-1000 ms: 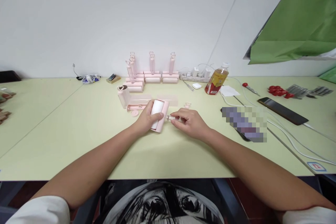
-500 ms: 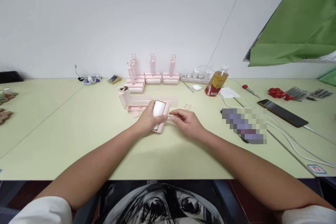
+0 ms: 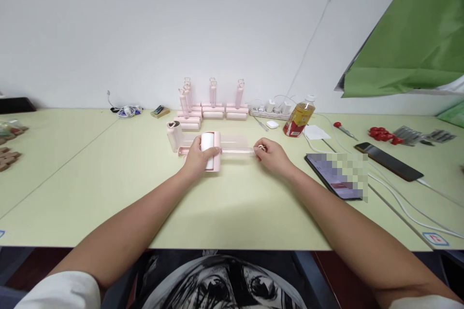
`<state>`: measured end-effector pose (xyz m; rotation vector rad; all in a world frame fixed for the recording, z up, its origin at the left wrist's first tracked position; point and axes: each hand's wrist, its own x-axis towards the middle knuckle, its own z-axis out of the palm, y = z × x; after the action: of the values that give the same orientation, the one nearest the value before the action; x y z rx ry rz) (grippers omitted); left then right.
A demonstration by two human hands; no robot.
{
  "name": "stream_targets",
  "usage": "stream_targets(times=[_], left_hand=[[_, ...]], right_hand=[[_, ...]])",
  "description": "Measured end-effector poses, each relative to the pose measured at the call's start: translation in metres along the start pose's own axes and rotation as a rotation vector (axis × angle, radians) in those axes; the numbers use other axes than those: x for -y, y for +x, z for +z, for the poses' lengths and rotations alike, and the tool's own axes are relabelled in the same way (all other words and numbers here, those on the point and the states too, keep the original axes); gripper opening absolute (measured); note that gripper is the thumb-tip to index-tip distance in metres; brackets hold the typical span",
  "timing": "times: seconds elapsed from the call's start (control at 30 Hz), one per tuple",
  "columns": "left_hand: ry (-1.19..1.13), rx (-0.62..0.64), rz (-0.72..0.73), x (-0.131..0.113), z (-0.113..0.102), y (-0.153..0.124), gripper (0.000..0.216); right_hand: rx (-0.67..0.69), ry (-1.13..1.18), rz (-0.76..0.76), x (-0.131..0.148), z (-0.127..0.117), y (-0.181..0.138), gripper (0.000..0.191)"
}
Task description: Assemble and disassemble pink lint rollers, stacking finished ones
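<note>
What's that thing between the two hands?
In the head view, a thin clear rod spans the gap from the pink roller under the left hand to the fingertips of the right hand, above the bare table.

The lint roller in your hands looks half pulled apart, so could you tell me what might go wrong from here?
The clear handle is drawn far out of the pink roller, held only by the right hand at its tip; it might flex or slip free. The left hand covers the white sheet, which may stick or smudge. The upright pink tube stands close behind and could be knocked over.
</note>
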<state>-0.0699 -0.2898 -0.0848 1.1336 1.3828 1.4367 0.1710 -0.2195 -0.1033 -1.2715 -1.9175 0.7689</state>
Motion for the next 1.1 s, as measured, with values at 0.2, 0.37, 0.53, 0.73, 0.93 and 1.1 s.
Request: stream_targets(times=[0.2, 0.37, 0.53, 0.73, 0.93, 1.1], left_hand=[[0.006, -0.024, 0.007, 0.002, -0.002, 0.002, 0.046], [-0.098, 0.058, -0.02, 0.008, -0.002, 0.005, 0.055], [-0.086, 0.174, -0.022, 0.01, -0.001, 0.001, 0.058], [-0.123, 0.207, -0.032, 0.008, 0.002, -0.004, 0.059], [-0.138, 0.185, -0.038, 0.007, 0.006, -0.008, 0.057], [-0.147, 0.163, -0.053, 0.007, 0.009, -0.011, 0.055]], right_hand=[[0.031, 0.707, -0.043, 0.017, 0.007, -0.016, 0.031], [0.107, 0.816, 0.002, 0.019, 0.007, -0.02, 0.021], [0.349, 0.916, 0.104, 0.03, 0.003, -0.029, 0.024], [0.416, 1.008, 0.086, 0.038, 0.006, -0.038, 0.03], [0.308, 1.064, 0.154, 0.042, 0.011, -0.039, 0.027], [0.255, 1.005, 0.145, 0.044, 0.011, -0.04, 0.03]])
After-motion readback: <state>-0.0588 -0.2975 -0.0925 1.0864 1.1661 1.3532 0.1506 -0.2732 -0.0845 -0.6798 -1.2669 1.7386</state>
